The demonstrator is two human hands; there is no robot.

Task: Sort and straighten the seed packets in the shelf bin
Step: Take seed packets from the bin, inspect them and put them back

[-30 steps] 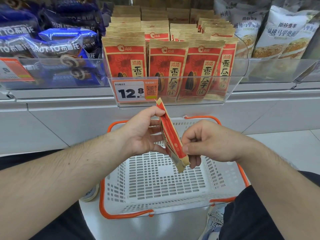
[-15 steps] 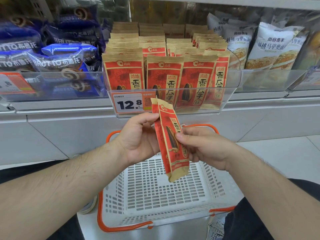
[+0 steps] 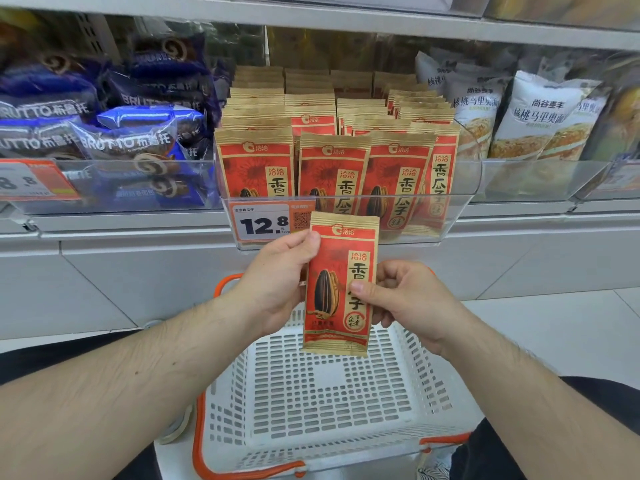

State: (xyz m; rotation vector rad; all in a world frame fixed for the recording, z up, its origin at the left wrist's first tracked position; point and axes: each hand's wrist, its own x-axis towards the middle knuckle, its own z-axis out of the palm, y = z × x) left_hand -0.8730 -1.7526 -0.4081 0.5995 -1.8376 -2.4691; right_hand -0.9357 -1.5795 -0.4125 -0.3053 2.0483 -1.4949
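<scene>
White basket (image 3: 346, 410) with orange rim, lower centre of frame. Above it, at centre, one red seed packet (image 3: 341, 285) held upright, face to camera: left hand (image 3: 277, 282) with thumb and fingers clamped on its left edge, right hand (image 3: 405, 296) pinching its right edge. Beyond, upper centre, clear shelf bin (image 3: 460, 209) with rows of matching packets standing upright, price tag (image 3: 263, 223) on its front

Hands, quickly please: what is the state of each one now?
Left hand: holding the seed packet by its upper left edge.
Right hand: holding the same packet, thumb on its front.
</scene>
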